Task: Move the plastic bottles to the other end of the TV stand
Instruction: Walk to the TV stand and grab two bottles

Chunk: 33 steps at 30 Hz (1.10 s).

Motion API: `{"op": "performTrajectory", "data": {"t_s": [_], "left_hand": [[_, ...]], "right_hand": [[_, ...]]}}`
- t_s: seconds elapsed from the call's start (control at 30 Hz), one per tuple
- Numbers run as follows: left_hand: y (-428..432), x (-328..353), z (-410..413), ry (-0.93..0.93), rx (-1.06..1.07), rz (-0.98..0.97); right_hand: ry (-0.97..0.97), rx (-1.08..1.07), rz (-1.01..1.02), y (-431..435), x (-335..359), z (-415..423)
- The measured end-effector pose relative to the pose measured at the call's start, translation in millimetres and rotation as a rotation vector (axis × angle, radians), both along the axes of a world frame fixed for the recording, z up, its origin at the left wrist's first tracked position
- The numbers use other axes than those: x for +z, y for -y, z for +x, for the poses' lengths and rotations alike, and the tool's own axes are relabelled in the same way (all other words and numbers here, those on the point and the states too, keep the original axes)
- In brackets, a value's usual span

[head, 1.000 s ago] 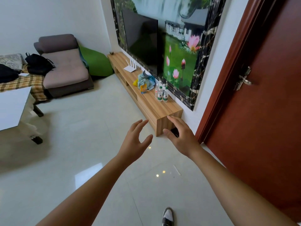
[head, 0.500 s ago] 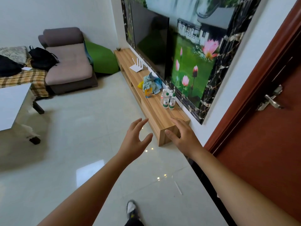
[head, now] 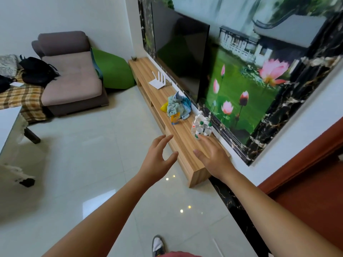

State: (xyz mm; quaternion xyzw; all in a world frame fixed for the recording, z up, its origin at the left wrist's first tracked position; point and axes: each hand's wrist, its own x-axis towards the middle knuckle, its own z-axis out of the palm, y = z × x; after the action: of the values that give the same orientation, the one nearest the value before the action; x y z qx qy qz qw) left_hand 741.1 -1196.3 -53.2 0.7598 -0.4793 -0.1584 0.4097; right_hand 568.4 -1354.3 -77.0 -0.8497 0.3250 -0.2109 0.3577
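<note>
Several small clear plastic bottles (head: 201,127) with green caps stand clustered near the near end of the long wooden TV stand (head: 183,145), close to the wall. My right hand (head: 213,156) hovers over the stand with fingers spread, its fingertips just short of the bottles, holding nothing. My left hand (head: 157,160) is raised beside the stand's front edge, fingers loosely spread and empty.
A crumpled blue cloth (head: 178,105), a yellow object and an orange packet (head: 175,118) lie past the bottles; a white router (head: 158,81) sits further along. The TV (head: 180,51) hangs above. A sofa (head: 70,78), green beanbag (head: 113,71) and white table (head: 7,123) are at left.
I have moved closer to the TV stand. Both hands have advanced; the right hand now reaches over the stand top, close to the bottles.
</note>
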Motion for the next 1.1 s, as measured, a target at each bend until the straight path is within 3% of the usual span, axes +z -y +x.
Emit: {"op": "performTrajectory", "data": {"t_s": [0.37, 0.67, 1.1], "left_hand": [[91, -11, 115, 0.006, -0.017, 0.045], [221, -31, 180, 0.032, -0.063, 0.119], [415, -61, 220, 0.020, -0.217, 0.160]], "right_hand": [[-0.016, -0.013, 0.028, 89, -22, 112], [0.014, -0.055, 0.125, 204, -55, 169], [-0.022, -0.227, 0.228, 364, -76, 177]]}}
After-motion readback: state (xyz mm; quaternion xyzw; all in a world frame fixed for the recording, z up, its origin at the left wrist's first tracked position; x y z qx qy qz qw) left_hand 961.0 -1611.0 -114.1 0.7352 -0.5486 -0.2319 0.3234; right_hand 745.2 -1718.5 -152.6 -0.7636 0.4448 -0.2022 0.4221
